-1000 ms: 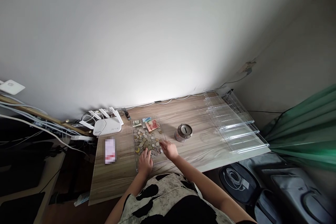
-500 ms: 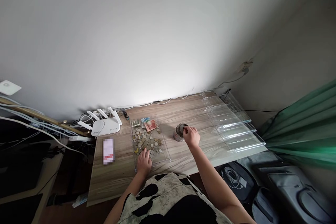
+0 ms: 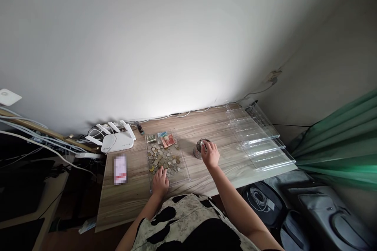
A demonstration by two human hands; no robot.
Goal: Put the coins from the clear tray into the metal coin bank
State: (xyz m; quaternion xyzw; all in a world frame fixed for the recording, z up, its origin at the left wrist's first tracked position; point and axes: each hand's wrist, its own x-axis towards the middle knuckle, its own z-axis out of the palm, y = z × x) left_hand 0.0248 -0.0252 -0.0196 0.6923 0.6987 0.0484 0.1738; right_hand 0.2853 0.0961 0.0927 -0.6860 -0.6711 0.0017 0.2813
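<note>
Coins (image 3: 161, 157) lie spread across a clear tray (image 3: 184, 166) on the left part of the bench (image 3: 135, 200), and the round tin (image 3: 196, 153) stands upright to the right of that tray, apart from it. The right hand (image 3: 211, 156) is at the tin's top, fingers curled in towards the thumb, with what looks like a small pale disc (image 3: 202, 144), probably a coin, pinched at the fingertips. That pinch seems the weakest point: a thin, smooth disc could slip if the fingers loosen, then bounce off the tin and roll over the bench's near edge. With the hand covering much of the tin's top, a misjudged angle could make the disc catch on the metal. No other hand steadies the tin, so a sideways push might slide or tip it.

The left hand (image 3: 160, 184) lies palm down at the near edge of the coins, fingers loosely extended; whether it has hold of anything I cannot tell. Pressing or dragging there could shift the tray or shove coins off it. The red banknote (image 3: 168, 140), beyond the coins, looks loose enough for a brushing sleeve to move.
</note>
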